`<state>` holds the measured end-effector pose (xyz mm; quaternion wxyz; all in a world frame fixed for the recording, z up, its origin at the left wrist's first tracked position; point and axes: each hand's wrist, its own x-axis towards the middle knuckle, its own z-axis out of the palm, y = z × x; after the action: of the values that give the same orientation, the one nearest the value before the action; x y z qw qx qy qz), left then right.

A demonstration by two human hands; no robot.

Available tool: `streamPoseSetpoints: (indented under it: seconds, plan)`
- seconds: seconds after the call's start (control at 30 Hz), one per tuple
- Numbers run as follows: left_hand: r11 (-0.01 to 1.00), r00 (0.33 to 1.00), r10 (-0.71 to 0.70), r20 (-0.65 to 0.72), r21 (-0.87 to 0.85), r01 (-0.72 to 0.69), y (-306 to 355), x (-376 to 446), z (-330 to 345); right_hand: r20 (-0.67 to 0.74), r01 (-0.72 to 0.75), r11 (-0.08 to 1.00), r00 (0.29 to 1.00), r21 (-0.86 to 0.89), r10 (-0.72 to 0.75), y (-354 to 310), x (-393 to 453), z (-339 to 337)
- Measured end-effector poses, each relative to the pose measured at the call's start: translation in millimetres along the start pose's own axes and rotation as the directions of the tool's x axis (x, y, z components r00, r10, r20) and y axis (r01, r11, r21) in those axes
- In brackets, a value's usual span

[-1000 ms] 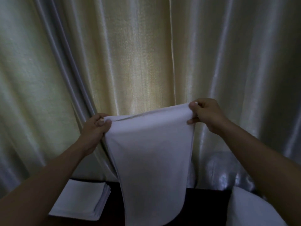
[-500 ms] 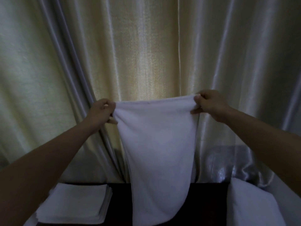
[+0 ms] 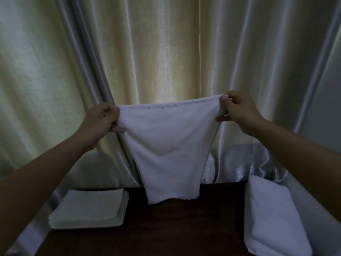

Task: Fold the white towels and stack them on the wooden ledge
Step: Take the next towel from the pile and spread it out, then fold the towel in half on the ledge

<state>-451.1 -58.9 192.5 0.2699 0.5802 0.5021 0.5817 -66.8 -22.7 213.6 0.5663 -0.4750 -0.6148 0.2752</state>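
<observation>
White towel [image 3: 169, 150] hangs in the air between the person's two hands, doubled over so that its top edge is stretched out level and its loose lower end dangles just above the dark wooden ledge [image 3: 177, 228]. The left hand [image 3: 100, 121] has its grip closed on the top left corner, fingers curled and thumb pinching the cloth; the right hand [image 3: 238, 112] pinches the top right corner the same way. On the ledge to the left lies a neat stack of folded towels [image 3: 88, 209], several layers with squared edges, so a good part of the job looks done. On the right a loose white bundle [image 3: 269, 215] rests against the ledge's edge; it appears to be towels not yet folded, though how many cannot be told. The towel in hand seems about half folded, with at least one more fold and the placing on the stack left. A pale satin curtain [image 3: 166, 52] hangs behind.
</observation>
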Motion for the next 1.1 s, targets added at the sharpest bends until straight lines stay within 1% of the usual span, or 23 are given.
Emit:
streamPoseSetpoints:
  seconds: [0.1,0.2,0.33,0.4,0.47,0.57,0.7,0.8,0.87,0.97,1.03,1.1]
  plan:
    - [0.999,0.997,-0.042,0.069,0.021,0.041,-32,-55,-9,0.055,-0.068,0.996,0.996,-0.049,0.071,18,-55,-1]
    - [0.987,0.989,-0.113,0.096,0.129,0.101,-80,-115,-16,0.122,-0.157,0.98,0.978,-0.12,0.172,45,-115,0]
    - [0.962,0.965,-0.221,0.141,0.196,0.191,-140,-187,-24,0.219,-0.239,0.953,0.935,-0.186,0.277,82,-188,3]
    - [0.933,0.943,-0.291,0.162,0.267,0.242,-160,-211,-26,0.247,-0.29,0.932,0.907,-0.216,0.34,104,-213,6]
    - [0.899,0.909,-0.367,0.195,0.325,0.294,-176,-223,-22,0.28,-0.356,0.901,0.864,-0.248,0.418,125,-231,10]
    - [0.858,0.85,-0.456,0.264,0.382,0.342,-193,-221,-14,0.307,-0.446,0.851,0.798,-0.277,0.518,154,-241,20]
    - [0.84,0.806,-0.491,0.331,0.424,0.338,-215,-205,5,0.285,-0.552,0.774,0.723,-0.31,0.629,199,-232,41]
    - [0.817,0.766,-0.541,0.347,0.432,0.381,-241,-186,20,0.265,-0.563,0.737,0.696,-0.375,0.667,238,-220,56]
    - [0.794,0.749,-0.567,0.343,0.468,0.387,-262,-173,31,0.238,-0.557,0.723,0.7,-0.408,0.674,263,-210,64]
    - [0.762,0.75,-0.589,0.3,0.514,0.393,-296,-148,50,0.177,-0.587,0.702,0.703,-0.403,0.689,306,-189,77]
    - [0.735,0.747,-0.614,0.255,0.529,0.423,-320,-129,63,0.158,-0.619,0.686,0.688,-0.383,0.709,334,-175,89]
    - [0.703,0.73,-0.648,0.216,0.537,0.465,-345,-110,76,0.17,-0.647,0.67,0.662,-0.364,0.73,363,-161,102]
